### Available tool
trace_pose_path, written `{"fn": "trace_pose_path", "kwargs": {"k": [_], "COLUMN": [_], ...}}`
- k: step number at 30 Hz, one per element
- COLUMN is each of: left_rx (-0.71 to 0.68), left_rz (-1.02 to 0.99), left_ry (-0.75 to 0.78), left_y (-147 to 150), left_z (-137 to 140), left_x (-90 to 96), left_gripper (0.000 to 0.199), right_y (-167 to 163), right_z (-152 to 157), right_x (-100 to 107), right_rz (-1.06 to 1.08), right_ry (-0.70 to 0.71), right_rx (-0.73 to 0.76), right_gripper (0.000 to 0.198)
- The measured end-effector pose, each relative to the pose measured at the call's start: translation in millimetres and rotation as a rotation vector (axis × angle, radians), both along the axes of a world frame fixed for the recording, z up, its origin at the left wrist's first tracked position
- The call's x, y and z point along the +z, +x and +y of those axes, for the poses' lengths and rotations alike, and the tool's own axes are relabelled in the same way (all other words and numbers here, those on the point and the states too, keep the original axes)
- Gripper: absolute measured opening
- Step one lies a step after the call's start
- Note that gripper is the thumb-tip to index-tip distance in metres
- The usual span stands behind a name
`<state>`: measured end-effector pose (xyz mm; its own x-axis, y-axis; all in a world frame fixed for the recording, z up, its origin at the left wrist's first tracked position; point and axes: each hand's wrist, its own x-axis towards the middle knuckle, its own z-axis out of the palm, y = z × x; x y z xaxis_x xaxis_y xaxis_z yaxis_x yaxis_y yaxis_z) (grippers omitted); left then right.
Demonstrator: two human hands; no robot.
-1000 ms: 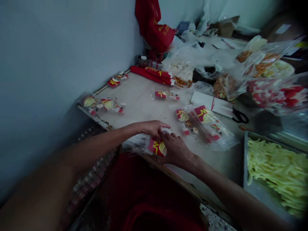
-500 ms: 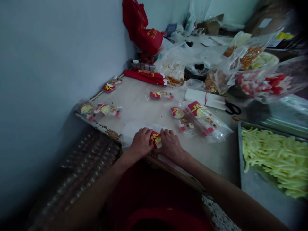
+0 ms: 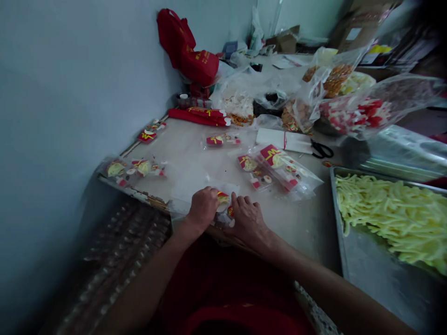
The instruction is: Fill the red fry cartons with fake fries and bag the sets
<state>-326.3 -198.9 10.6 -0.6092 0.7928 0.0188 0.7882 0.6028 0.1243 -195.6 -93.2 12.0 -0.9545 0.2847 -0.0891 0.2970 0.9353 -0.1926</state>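
At the table's front edge, a clear plastic packet [image 3: 223, 201] with a red-and-yellow fries picture and small pieces shows between my hands. My left hand [image 3: 203, 209], fingers curled, grips its left side. On the opposite side my right hand [image 3: 248, 217] has its thumb and bent fingers closed on the packet's edge; the fingertips are partly hidden. Beyond the hands lie more of these packets: a large one [image 3: 284, 167] overlapping a smaller one [image 3: 254, 171], another [image 3: 222, 139] farther back, and some at the left edge [image 3: 141, 168].
A metal tray [image 3: 337, 218] of pale yellow fry-shaped strips [image 3: 391, 209] stands at the right. Black-handled scissors [image 3: 321, 150] lie beside a white banded stack [image 3: 270, 137]. Bags of small coloured pieces [image 3: 359, 111] crowd the back right. A red bag [image 3: 199, 65] leans against the left wall.
The view has swung slightly to the right. Between my hands, more of the packet's lower part with small pieces now shows, and the red printed part is less visible.
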Motion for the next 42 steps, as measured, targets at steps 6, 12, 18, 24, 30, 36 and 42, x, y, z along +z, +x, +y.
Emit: {"fn": "trace_pose_path", "kwargs": {"k": [6, 12, 18, 24, 30, 36, 42], "left_rx": [0.184, 0.013, 0.219, 0.372, 0.351, 0.328, 0.314], "left_rz": [-0.111, -0.183, -0.318, -0.522, -0.481, -0.495, -0.498], "left_ry": [0.142, 0.225, 0.339, 0.535, 0.535, 0.557, 0.559], "left_y": [-13.5, -2.4, -0.5, -30.7, -22.6, -18.1, -16.2], "left_z": [-5.9, 3.8, -6.4, -18.9, -11.0, -11.1, -9.2], "left_x": [11.8, 16.8, 18.4, 10.4, 14.2, 17.4, 18.3], "left_gripper": [0.013, 0.014, 0.008, 0.014, 0.013, 0.013, 0.009], "right_y": [5.0, -10.4, -22.3, 9.5, 33.7, 24.5, 16.1], "right_z": [2.4, -2.6, -2.5, 31.0, 41.2, 30.5, 27.1], "right_x": [4.0, 14.2, 19.6, 12.2, -15.9, -30.0, -22.5], "right_rz": [0.060, 0.091, 0.117, 0.486, 0.148, 0.227, 0.354], "right_ry": [0.015, -0.004, -0.037, -0.361, -1.734, -1.980, -1.838], "right_rx": [0.008, 0.031, 0.059, -0.254, -0.564, -0.622, -0.599], "right_gripper": [0.101, 0.103, 0.108, 0.096, 0.058, 0.041, 0.041]}}
